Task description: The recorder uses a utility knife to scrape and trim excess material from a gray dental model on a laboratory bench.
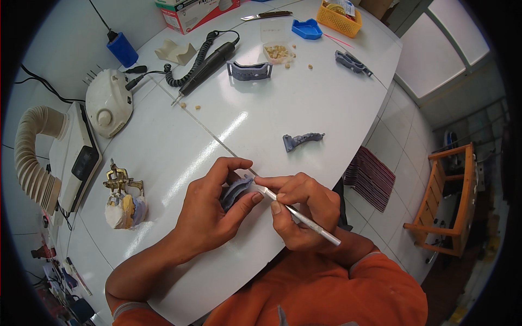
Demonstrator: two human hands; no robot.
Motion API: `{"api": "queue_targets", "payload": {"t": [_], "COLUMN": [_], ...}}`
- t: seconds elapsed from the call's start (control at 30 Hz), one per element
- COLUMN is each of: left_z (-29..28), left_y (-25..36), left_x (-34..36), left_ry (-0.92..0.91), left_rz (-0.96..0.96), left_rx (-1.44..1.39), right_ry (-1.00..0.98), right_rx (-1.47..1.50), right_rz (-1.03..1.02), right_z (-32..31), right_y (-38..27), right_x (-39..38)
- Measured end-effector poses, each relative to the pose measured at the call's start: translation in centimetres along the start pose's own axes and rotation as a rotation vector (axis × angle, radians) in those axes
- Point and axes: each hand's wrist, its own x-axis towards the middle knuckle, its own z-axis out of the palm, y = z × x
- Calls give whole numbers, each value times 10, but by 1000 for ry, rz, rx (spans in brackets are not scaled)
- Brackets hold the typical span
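Above the near part of the white table, my left hand [209, 204] is closed round a grey-blue dental model [235, 193], thumb along its near side. A silver craft knife [310, 221] lies in my right hand [307, 209], pinched like a pen. Its tip end meets the right side of the model, close to my left thumb; the exact contact is hard to make out. Beyond my hands a grey-blue curved dental piece [302, 140] rests on the table. Farther off stands another grey-blue dental model [249, 71].
A brass articulator with plaster casts [126, 209] stands at left, near a suction unit with ribbed hose [38, 152] and a white control box [110, 103]. A black handpiece [209, 68], a box of small teeth [278, 53] and a blue tray [306, 29] lie farther back.
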Motion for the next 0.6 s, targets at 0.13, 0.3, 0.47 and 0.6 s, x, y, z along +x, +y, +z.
{"api": "queue_targets", "payload": {"t": [0.13,0.3,0.47,0.6], "left_z": [1,3,0,-3], "left_y": [-6,-8,-3,2], "left_x": [0,0,-2,-4], "left_ry": [29,31,-92,-208], "left_rz": [16,-2,-67,-106], "left_rx": [-13,-124,-343,-504], "right_ry": [85,109,-6,-90], "right_rx": [104,117,-443,-464], "right_rz": [17,80,-140,-143], "right_z": [-4,-36,-54,-44], "right_y": [0,-3,-4,-1], "right_x": [-1,10,18,8]}}
